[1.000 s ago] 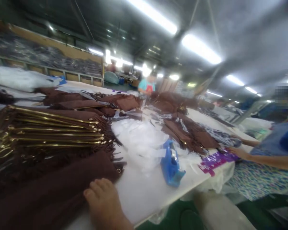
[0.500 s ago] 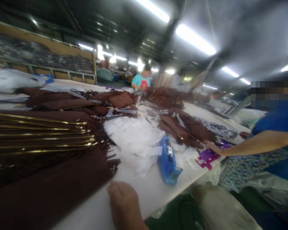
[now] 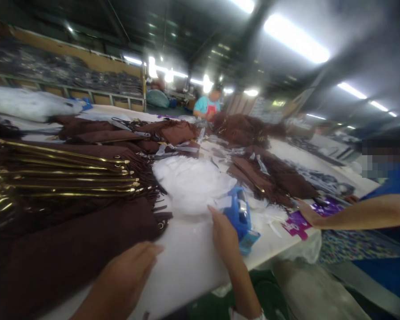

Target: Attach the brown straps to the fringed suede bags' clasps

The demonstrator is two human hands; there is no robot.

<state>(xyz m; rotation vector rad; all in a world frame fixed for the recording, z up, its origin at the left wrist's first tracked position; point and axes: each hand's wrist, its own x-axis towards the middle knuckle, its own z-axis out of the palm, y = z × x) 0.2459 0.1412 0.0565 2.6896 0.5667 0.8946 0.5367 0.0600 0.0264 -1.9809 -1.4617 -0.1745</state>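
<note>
My left hand (image 3: 125,275) lies flat with fingers stretched out at the near edge of a dark brown fringed fabric piece (image 3: 63,249) on the white table (image 3: 186,262). My right hand (image 3: 224,233) reaches forward, fingers extended, its tips touching a heap of white plastic bags (image 3: 190,184) right beside a blue tape dispenser (image 3: 240,218). Neither hand holds anything. A stack of brown pieces with gold metal bars (image 3: 63,175) lies at the left.
More brown fringed pieces (image 3: 270,175) lie across the table's far side. A co-worker's arm (image 3: 353,213) reaches from the right onto purple cards (image 3: 298,220). Another person in a teal shirt (image 3: 207,104) stands at the far end. The table's edge runs near my right wrist.
My right hand has moved forward from the table's near edge to the white bags beside the dispenser. My left hand has come into view at the brown fabric. The co-worker's arm stays extended.
</note>
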